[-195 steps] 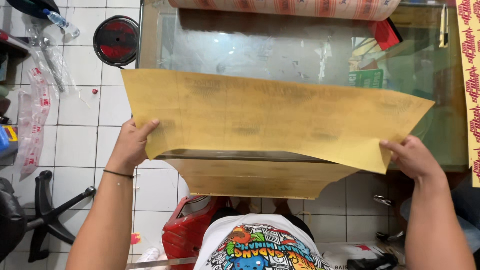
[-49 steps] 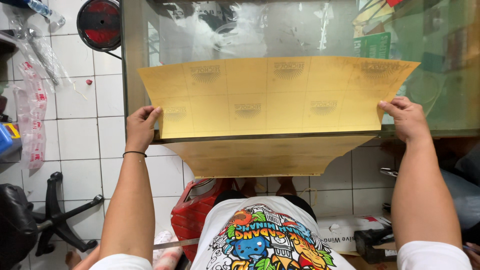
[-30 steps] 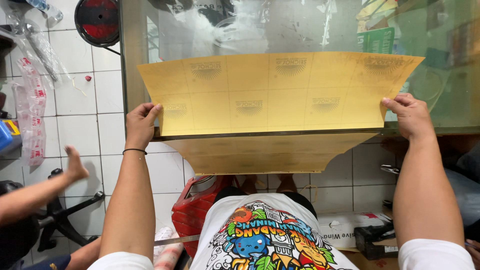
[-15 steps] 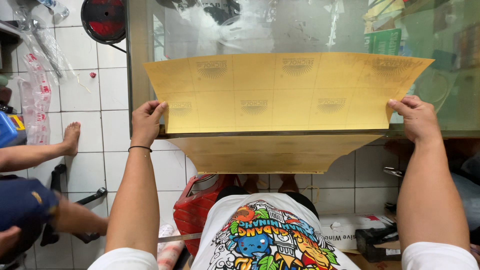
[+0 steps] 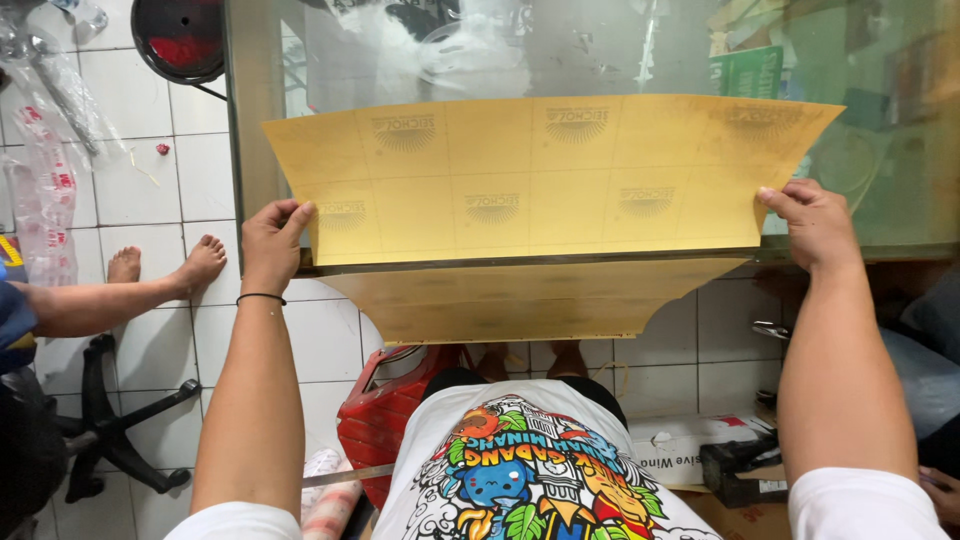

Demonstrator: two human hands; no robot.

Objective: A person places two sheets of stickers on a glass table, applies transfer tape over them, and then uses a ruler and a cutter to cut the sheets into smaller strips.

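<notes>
The yellow sheet (image 5: 540, 175) lies spread across the near part of the glass tabletop (image 5: 600, 50), its front portion folding over the table's edge and hanging down between the two arms. It looks thin, light and floppy, with faint fold lines and pale printed marks; a sheet like this probably creases easily and slides on glass, so it is best held at its two near corners, where both hands have it.

Well left of the left hand, another person's bare feet (image 5: 170, 265) stand on the white tiled floor (image 5: 140, 180), above a black chair base (image 5: 110, 430). The left hand (image 5: 272, 245), a black band on its wrist, pinches the sheet's left near corner at the table edge, thumb on top and fingers curled beneath. Below it, near the person's body, sits a red container (image 5: 385, 420). The right hand (image 5: 820, 225) grips the right near corner, fingers closed over the paper.

Compared with half a second ago, the sheet and both hands sit much as they did, edges slightly flatter. The other person at the left has shifted: an arm and blue clothing showed then, both feet now.
</notes>
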